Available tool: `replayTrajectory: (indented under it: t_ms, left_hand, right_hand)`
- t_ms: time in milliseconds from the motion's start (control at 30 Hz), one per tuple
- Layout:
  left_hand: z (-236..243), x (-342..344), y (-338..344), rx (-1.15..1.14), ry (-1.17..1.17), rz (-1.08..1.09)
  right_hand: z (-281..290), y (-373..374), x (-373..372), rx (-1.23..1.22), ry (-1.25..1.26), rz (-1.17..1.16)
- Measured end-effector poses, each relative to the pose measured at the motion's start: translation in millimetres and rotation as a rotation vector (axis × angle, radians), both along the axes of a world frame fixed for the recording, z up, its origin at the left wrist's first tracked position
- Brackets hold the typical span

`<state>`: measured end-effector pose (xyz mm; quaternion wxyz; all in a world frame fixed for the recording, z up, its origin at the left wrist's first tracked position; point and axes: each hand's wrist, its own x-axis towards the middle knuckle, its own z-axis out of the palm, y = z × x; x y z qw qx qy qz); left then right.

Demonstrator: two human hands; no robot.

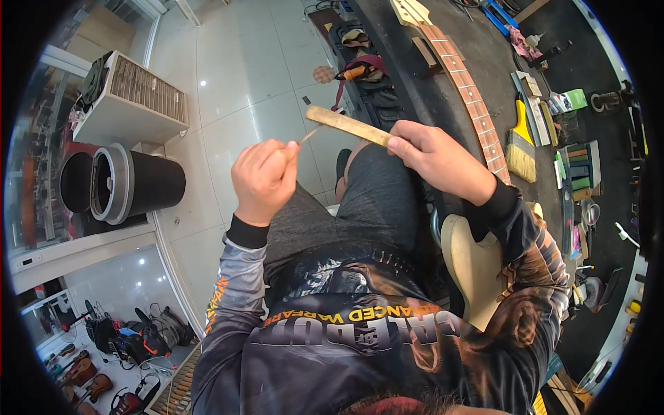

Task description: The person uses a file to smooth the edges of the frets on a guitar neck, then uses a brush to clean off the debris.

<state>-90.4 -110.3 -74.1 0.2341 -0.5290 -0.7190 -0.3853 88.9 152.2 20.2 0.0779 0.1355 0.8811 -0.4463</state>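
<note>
My right hand point(439, 155) is closed round one end of a flat, round-tipped wooden stick point(346, 124), which reaches out to the left above my lap. My left hand point(266, 173) pinches a thin, slender rod point(309, 135); its tip is at or close to the underside of the stick's far end. Whether the two touch, I cannot tell. Close by on the right lies an electric guitar, its fretted neck point(470, 93) along the bench and its pale wooden body point(472, 270) partly hidden behind my right arm.
The dark workbench point(477, 34) runs along my right side. On it lie a yellow-handled brush point(520, 145), a small wooden block point(427, 54) and several tools. A black bin point(149, 178) and a white cabinet point(135, 100) stand on the tiled floor point(235, 76) to the left.
</note>
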Motion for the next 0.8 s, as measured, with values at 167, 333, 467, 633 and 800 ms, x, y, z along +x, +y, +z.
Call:
replayTrajectory:
  t_ms: [167, 333, 467, 633, 800]
  left_hand:
    - [0, 11, 13, 0.019, -0.018, -0.052]
    - [-2, 2, 2, -0.02, -0.001, 0.009]
    - [-4, 11, 18, 0.043, -0.006, -0.051]
    - [-4, -4, -9, 0.056, -0.057, 0.065]
    - [-5, 0, -2, 0.066, -0.136, 0.077]
  right_hand:
    - [-6, -18, -10, 0.05, 0.086, 0.029]
    - [0, -14, -4, 0.052, 0.045, 0.009]
    - [-12, -22, -9, 0.05, 0.112, 0.028]
    - [-4, 6, 8, 0.076, 0.027, -0.09]
    - [-4, -5, 5, 0.081, 0.142, -0.03]
